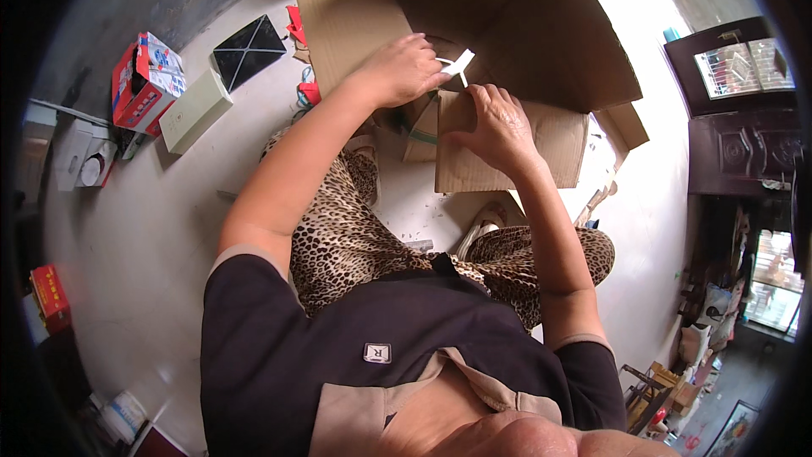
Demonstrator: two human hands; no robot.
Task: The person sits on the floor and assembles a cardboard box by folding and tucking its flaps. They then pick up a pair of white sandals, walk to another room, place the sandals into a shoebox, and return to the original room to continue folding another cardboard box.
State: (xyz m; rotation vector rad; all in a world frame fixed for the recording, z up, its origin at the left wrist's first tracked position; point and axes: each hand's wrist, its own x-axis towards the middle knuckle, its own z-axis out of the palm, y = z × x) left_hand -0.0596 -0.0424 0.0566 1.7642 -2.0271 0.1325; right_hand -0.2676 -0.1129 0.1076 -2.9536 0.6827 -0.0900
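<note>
A large open cardboard box [539, 32] stands on the floor before me, with its flaps spread out. My left hand [406, 70] reaches over the box and pinches a thin white strip [458, 66], which looks bent or forked at its far end. My right hand [498, 124] lies on a near cardboard flap [552, 139], its fingers at the top edge and its thumb across the face. The lower end of the strip comes close to my right fingertips; whether they touch it I cannot tell. The box's bottom is mostly hidden in shadow.
To the left on the floor are a red-and-white carton [149, 86], a pale green box [195, 111] and a black flat box [249, 52]. Red scraps [309, 92] lie beside the cardboard. Small debris [422, 244] is scattered between my feet. Dark door panels [742, 152] stand at right.
</note>
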